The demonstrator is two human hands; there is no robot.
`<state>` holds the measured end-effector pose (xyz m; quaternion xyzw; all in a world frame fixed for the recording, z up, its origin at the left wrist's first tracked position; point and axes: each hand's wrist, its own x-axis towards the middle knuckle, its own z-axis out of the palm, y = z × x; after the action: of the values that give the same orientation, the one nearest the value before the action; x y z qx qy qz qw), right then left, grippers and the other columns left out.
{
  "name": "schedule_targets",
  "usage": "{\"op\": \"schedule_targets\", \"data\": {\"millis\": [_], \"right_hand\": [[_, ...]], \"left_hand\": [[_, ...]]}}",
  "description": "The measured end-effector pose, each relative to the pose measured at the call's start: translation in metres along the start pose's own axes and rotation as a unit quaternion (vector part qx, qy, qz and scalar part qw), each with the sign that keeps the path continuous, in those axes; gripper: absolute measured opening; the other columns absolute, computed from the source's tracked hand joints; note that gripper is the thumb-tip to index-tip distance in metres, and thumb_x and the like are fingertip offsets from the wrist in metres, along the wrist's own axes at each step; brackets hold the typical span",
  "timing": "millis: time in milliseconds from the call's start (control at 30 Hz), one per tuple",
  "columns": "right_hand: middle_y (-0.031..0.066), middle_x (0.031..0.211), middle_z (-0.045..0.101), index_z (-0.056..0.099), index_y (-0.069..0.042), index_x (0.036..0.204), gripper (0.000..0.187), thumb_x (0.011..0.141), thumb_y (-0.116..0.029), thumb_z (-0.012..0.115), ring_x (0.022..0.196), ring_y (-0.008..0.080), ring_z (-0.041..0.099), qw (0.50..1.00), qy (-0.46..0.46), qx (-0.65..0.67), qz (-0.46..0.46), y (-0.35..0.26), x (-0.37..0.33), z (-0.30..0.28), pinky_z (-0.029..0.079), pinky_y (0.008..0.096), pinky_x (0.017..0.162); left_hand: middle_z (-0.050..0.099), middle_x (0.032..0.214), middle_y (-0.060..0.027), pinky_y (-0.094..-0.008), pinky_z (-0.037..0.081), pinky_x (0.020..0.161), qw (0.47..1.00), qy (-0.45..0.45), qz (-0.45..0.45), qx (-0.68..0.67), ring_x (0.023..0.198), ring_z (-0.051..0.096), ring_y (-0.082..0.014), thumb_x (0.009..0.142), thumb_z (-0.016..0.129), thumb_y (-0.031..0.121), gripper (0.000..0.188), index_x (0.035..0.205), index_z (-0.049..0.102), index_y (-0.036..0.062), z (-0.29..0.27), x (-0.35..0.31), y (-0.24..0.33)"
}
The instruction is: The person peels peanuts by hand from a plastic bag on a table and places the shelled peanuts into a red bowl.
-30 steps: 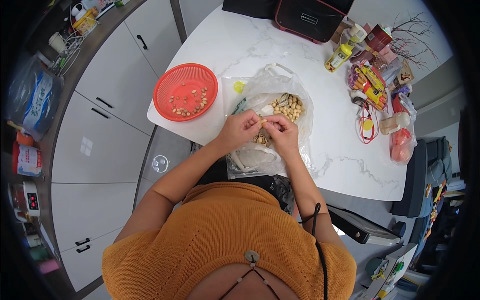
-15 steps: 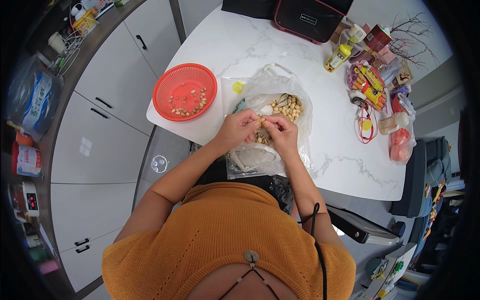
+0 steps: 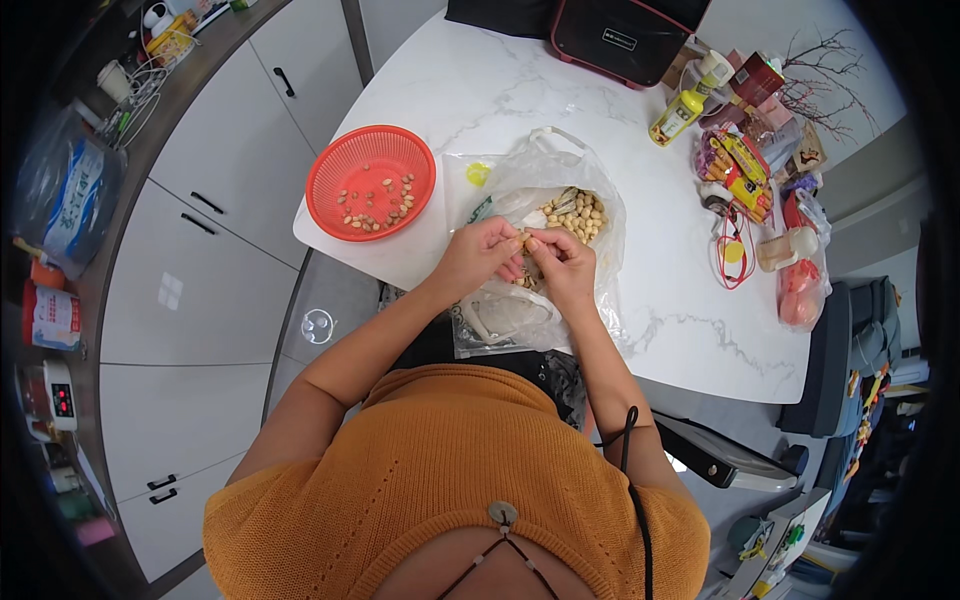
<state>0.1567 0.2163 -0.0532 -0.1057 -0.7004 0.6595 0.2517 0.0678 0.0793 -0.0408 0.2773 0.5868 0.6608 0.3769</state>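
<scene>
Between the fingertips of my left hand (image 3: 478, 256) and my right hand (image 3: 563, 268) is a small pistachio (image 3: 524, 238), pinched from both sides. My fingers cover most of it. Both hands are above an opened clear-white plastic bag (image 3: 608, 180). Inside the bag lies a heap of pale pistachios in their shells (image 3: 578, 214), just beyond my right hand. Darker bits, seemingly empty shells (image 3: 527, 281), show in the bag below my fingers. To the left of the bag, a red plastic colander (image 3: 315, 190) holds several loose brownish kernels (image 3: 392, 212).
These things share a white marbled table (image 3: 700, 300). A black and red appliance (image 3: 615, 40) stands at the far edge. On the right are a yellow-green bottle (image 3: 677, 117), snack packets (image 3: 742, 170), a red cable (image 3: 735, 262) and a bag of round reddish things (image 3: 800, 290).
My left fingers have shifted slightly, and the fingertips still meet at the pistachio. The colander and bag stay where they were.
</scene>
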Motion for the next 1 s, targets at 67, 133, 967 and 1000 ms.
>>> {"op": "schedule_targets", "data": {"millis": [67,133,967,1000], "right_hand": [[-0.0039,0.07,0.054,0.067,0.0,0.089,0.01,0.079,-0.003,0.066,0.058,0.0014,0.039,1.0,0.0,-0.008,-0.004,-0.003,0.0,0.0,0.032,0.0164,0.051],[-0.0037,0.071,0.055,0.067,0.0,0.089,0.01,0.079,-0.003,0.065,0.058,0.0015,0.039,1.0,0.0,-0.011,-0.011,-0.005,0.0,0.001,0.032,0.0164,0.051],[0.0058,0.079,0.061,0.069,-0.01,0.09,0.021,0.07,-0.002,0.069,0.068,0.017,0.06,0.917,-0.041,-0.302,-0.259,-0.033,0.002,0.002,0.049,0.0269,0.055],[0.0055,0.079,0.061,0.069,-0.011,0.09,0.022,0.07,-0.002,0.069,0.067,0.0172,0.06,0.91,-0.047,-0.315,-0.264,-0.034,0.002,0.002,0.048,0.027,0.055]], "left_hand": [[0.059,0.08,-0.0069,-0.0232,0.052,0.061,1.0,-0.004,0.0,-0.013,0.068,0.062,-0.0144,0.092,0.05,0.016,0.016,0.095,0.053,0.001,0.0,0.0,0.0],[0.059,0.08,-0.0069,-0.0231,0.052,0.061,1.0,-0.006,0.001,-0.022,0.068,0.062,-0.0147,0.092,0.05,0.017,0.016,0.095,0.053,0.001,0.0,0.0,0.0],[0.058,0.082,-0.0048,-0.0237,0.052,0.059,0.974,-0.001,-0.125,-0.189,0.067,0.059,-0.0118,0.095,0.041,0.021,0.02,0.097,0.051,0.0041,-0.003,0.006,0.01],[0.058,0.082,-0.0045,-0.0228,0.051,0.056,0.973,-0.003,-0.125,-0.195,0.066,0.059,-0.0114,0.095,0.041,0.02,0.019,0.097,0.051,0.0042,-0.004,0.005,0.01]]}}
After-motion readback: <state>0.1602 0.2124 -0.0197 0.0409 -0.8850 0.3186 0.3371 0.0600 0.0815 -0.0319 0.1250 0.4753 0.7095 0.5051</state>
